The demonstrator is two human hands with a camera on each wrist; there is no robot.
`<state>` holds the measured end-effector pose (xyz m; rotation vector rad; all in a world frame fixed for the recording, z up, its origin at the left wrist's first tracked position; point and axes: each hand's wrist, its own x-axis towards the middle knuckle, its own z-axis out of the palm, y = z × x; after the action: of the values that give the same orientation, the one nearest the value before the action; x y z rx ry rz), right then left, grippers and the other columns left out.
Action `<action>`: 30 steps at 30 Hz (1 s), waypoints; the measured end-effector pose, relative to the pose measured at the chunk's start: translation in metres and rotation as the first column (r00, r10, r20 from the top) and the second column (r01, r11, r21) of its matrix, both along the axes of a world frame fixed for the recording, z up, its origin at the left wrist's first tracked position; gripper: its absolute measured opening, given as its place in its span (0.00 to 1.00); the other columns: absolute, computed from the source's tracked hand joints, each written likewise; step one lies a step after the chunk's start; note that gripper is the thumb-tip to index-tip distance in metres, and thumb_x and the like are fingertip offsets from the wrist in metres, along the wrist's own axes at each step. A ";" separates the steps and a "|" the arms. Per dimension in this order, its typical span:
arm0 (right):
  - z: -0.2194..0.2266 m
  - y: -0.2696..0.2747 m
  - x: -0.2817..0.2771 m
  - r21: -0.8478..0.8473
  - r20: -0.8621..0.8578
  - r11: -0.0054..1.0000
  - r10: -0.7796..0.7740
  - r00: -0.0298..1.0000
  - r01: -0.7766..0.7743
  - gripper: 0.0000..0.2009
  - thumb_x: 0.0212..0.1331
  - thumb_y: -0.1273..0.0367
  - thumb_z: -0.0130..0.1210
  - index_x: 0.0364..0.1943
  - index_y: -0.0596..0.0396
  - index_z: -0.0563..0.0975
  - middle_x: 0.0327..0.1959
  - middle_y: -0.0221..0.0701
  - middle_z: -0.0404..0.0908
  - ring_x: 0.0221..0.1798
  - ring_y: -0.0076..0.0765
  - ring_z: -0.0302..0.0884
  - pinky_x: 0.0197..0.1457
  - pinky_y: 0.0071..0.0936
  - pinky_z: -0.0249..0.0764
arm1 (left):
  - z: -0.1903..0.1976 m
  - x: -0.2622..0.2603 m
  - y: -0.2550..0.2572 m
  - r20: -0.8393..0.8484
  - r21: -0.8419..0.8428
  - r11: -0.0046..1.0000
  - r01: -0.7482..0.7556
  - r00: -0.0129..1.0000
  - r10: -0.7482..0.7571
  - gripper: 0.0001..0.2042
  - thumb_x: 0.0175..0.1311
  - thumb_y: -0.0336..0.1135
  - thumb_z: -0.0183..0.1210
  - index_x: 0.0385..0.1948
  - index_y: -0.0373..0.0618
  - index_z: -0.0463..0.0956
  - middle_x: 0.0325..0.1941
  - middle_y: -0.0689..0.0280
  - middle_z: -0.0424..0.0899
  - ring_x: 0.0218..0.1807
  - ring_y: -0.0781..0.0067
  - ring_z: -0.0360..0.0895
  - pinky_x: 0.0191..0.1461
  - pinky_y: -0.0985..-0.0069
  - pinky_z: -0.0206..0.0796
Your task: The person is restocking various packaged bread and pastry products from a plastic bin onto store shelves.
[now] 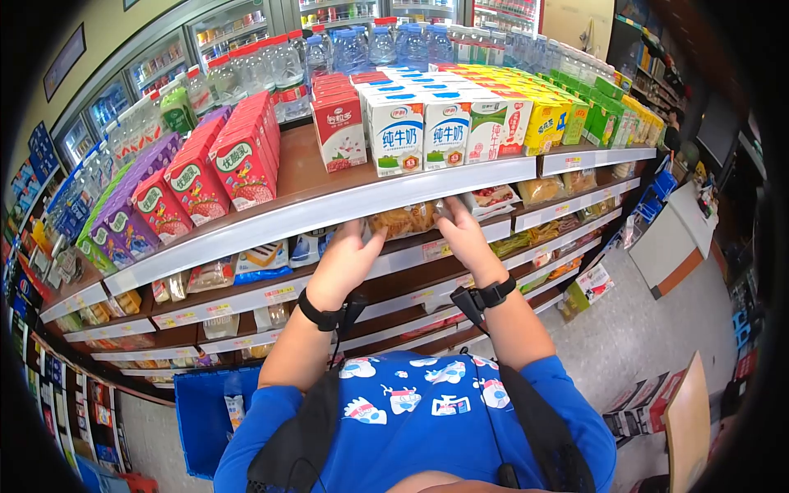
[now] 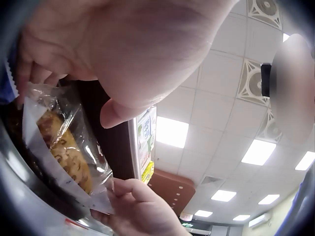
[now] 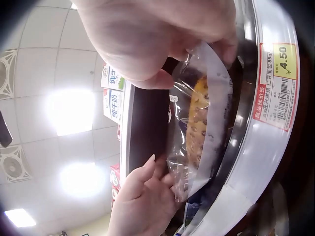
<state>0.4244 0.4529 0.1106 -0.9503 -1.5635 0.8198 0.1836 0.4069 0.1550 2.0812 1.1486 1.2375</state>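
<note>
A clear bag of bread (image 1: 404, 220), golden brown with dark specks and a white strip along one edge of the bag, lies between both hands at the front of the shelf under the milk cartons. My left hand (image 1: 349, 255) holds the bag's left end, its fingers bent against the plastic and thumb raised in the right wrist view. At the opposite end, my right hand (image 1: 467, 238) grips the bag; the left wrist view shows its thumb and fingers (image 2: 102, 216) on either side of the corner. The bread (image 3: 198, 123) sits close behind the shelf's price rail.
Milk cartons (image 1: 396, 135) and red drink boxes (image 1: 242, 160) line the top shelf above the hands. Other packaged bread (image 1: 493, 199) lies to the right, a blue-and-white packet (image 1: 261, 259) to the left. A blue basket (image 1: 201, 419) stands on the floor at left.
</note>
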 end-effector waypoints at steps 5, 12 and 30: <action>-0.006 0.014 -0.007 -0.002 0.041 0.999 -0.048 0.998 0.048 0.27 0.60 0.74 0.51 0.64 0.68 0.61 0.66 0.44 0.67 0.69 0.37 0.62 0.69 0.29 0.59 | -0.006 -0.003 0.015 -0.298 -0.057 0.984 -0.170 0.943 0.146 0.31 0.63 0.44 0.58 0.64 0.37 0.60 0.55 0.42 0.76 0.58 0.41 0.73 0.62 0.65 0.64; 0.000 0.014 -0.011 0.244 0.277 0.949 -0.268 0.923 0.202 0.25 0.53 0.70 0.56 0.57 0.65 0.68 0.52 0.55 0.72 0.60 0.63 0.65 0.65 0.44 0.62 | -0.011 -0.003 0.026 -0.205 0.269 0.948 -0.172 0.951 0.231 0.24 0.63 0.43 0.58 0.56 0.37 0.69 0.46 0.45 0.81 0.41 0.41 0.77 0.47 0.62 0.69; -0.013 -0.066 0.017 0.082 -0.786 0.859 0.368 0.498 -0.505 0.11 0.67 0.69 0.47 0.49 0.59 0.75 0.36 0.31 0.76 0.41 0.28 0.72 0.47 0.26 0.70 | -0.037 0.007 -0.051 0.101 0.173 0.960 -0.220 0.974 0.205 0.18 0.60 0.29 0.58 0.53 0.42 0.74 0.52 0.56 0.79 0.57 0.57 0.73 0.63 0.66 0.61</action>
<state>0.4411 0.3870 0.0975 -0.1636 -0.9333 1.5078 0.1908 0.3563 0.1177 2.0553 1.2904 1.5690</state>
